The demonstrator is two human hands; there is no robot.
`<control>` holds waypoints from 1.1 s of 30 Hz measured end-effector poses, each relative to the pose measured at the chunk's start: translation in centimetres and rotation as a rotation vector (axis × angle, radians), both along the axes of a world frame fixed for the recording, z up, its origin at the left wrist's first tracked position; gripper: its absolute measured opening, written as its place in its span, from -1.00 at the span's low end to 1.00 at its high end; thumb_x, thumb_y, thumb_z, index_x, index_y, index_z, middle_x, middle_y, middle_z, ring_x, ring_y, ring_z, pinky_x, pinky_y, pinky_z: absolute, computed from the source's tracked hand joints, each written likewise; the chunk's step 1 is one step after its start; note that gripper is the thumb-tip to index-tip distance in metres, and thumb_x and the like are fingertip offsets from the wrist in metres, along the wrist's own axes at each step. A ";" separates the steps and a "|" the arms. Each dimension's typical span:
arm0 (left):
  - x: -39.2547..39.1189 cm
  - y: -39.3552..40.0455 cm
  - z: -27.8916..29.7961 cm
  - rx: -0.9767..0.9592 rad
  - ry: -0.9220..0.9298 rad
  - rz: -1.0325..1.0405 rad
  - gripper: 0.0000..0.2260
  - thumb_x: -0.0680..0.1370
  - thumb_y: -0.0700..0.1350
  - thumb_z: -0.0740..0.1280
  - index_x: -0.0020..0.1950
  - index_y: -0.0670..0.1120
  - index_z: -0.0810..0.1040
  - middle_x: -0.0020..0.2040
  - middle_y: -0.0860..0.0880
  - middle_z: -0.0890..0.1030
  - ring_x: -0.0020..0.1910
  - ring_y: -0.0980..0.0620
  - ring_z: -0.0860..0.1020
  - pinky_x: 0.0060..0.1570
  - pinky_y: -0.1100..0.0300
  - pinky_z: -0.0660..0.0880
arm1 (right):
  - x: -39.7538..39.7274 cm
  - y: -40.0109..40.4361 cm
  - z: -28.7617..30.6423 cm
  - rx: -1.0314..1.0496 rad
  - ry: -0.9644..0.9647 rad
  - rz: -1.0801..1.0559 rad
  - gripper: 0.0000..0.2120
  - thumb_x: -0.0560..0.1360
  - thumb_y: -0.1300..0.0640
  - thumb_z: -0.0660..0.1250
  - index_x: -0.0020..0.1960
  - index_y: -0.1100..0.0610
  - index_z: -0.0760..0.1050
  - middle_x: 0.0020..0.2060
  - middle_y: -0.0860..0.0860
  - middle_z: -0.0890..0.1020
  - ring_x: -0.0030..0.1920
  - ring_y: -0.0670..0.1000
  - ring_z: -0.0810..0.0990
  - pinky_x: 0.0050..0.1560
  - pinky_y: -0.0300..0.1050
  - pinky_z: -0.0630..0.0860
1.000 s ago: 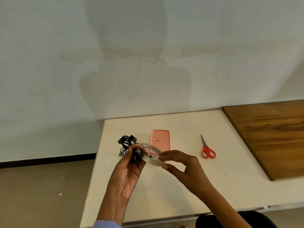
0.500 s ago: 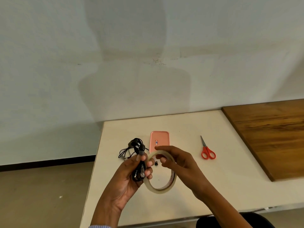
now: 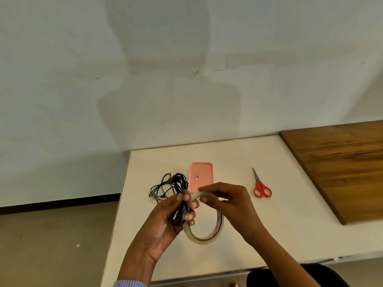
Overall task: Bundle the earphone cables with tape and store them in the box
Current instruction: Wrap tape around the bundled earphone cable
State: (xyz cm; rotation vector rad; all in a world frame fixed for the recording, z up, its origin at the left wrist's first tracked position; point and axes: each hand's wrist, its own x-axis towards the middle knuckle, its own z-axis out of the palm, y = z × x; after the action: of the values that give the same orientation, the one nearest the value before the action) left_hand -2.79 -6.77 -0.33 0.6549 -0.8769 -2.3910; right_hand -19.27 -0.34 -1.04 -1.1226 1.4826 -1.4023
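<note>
Earphone bundle (image 3: 179, 214) gripped in left hand (image 3: 165, 222); right hand (image 3: 230, 204) pinches tape roll (image 3: 207, 220) rim. Advice: find free end, pull short strip, wrap coil's middle tightly.

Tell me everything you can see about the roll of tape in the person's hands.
The roll of tape is a thin, wide ring of pale, see-through tape with red print showing on its inner face. It is held up above the white table, standing on edge with its hole facing the camera. The right hand pinches its top edge, and the left hand, which also holds black earphones, touches its left side.
</note>
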 end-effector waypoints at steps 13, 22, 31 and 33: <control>0.3 -0.2 -0.2 -0.037 0.004 -0.087 -0.71 0.25 0.01 0.59 -0.23 -0.11 0.58 -0.28 -0.08 0.53 -0.44 0.07 0.46 -0.39 0.23 0.47 | -0.3 0.3 0.4 -0.024 0.070 0.147 -0.93 0.44 0.27 0.34 -0.08 0.17 0.52 -0.18 0.01 0.63 -0.27 0.00 0.64 -0.25 -0.10 0.56; 0.3 0.1 -0.4 -0.066 0.047 -0.163 -0.77 0.33 0.02 0.53 -0.21 -0.09 0.59 -0.29 -0.05 0.54 -0.44 0.10 0.46 -0.37 0.26 0.45 | -0.9 0.3 0.7 -0.053 -0.050 0.260 -0.89 0.39 0.31 0.32 -0.11 0.24 0.42 -0.20 0.16 0.58 -0.36 0.01 0.54 -0.40 -0.18 0.44; 0.2 0.3 -0.6 -0.068 0.067 -0.171 -0.79 0.37 0.01 0.50 -0.19 -0.09 0.58 -0.27 -0.05 0.53 -0.43 0.10 0.47 -0.35 0.26 0.45 | -1.3 0.1 1.1 -0.053 -0.046 0.294 -0.89 0.35 0.35 0.33 -0.18 0.22 0.43 -0.25 0.12 0.58 -0.32 -0.08 0.50 -0.38 -0.27 0.41; 0.2 0.3 -0.7 -0.073 0.071 -0.177 -0.80 0.38 0.01 0.49 -0.19 -0.09 0.58 -0.27 -0.05 0.53 -0.42 0.11 0.47 -0.35 0.26 0.45 | -1.3 0.1 1.1 -0.046 -0.050 0.307 -0.88 0.34 0.37 0.33 -0.20 0.24 0.41 -0.26 0.11 0.58 -0.31 -0.07 0.50 -0.37 -0.27 0.41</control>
State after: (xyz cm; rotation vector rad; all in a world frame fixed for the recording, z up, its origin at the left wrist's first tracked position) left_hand -2.64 -6.47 -0.99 0.4789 -1.0249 -2.5070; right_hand -20.59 -0.28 0.06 -1.2740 1.1898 -1.2449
